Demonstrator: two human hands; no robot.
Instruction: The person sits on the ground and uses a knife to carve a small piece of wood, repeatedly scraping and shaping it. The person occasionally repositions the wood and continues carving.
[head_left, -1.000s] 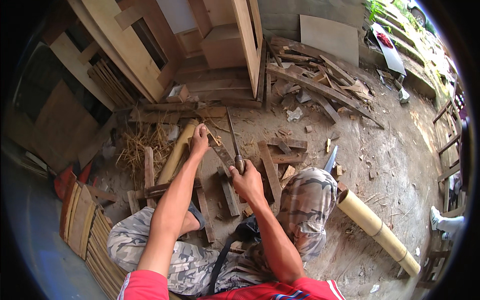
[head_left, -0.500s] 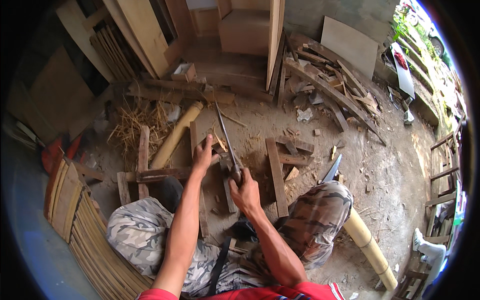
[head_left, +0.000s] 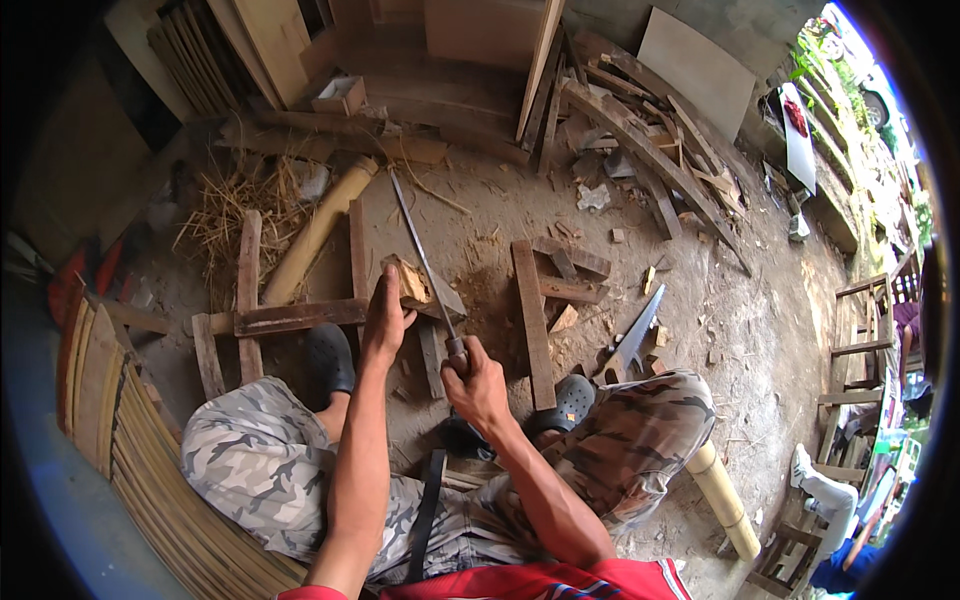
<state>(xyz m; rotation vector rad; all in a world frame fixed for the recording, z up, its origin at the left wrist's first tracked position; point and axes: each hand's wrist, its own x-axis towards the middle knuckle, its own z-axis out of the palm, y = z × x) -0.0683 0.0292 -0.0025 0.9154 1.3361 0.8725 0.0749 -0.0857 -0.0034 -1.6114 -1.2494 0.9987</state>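
My right hand (head_left: 478, 385) is closed round the dark handle of a long, narrow-bladed knife (head_left: 422, 250). Its blade points away from me and slants up to the left. Just left of the blade, my left hand (head_left: 386, 318) grips a short wooden block (head_left: 410, 284) with a pale, rough-cut face. The blade passes close along the block's right side; whether they touch I cannot tell. Beneath the hands are pieces of a dark wooden frame (head_left: 300, 318). A handsaw (head_left: 632, 338) with a wooden handle lies by my right knee.
A bamboo pole (head_left: 322, 232) lies beside a heap of straw (head_left: 245, 215). More bamboo (head_left: 722, 500) shows by my right leg. Nailed wood pieces (head_left: 535, 330) rest right of the hands. Scrap planks (head_left: 650, 150) are piled at the back right. Curved slats (head_left: 150, 460) stand at left.
The view has shifted, so more of the handsaw and my shoes shows. The block in my left hand is now turned into plain sight. Both hands keep their places beside each other.
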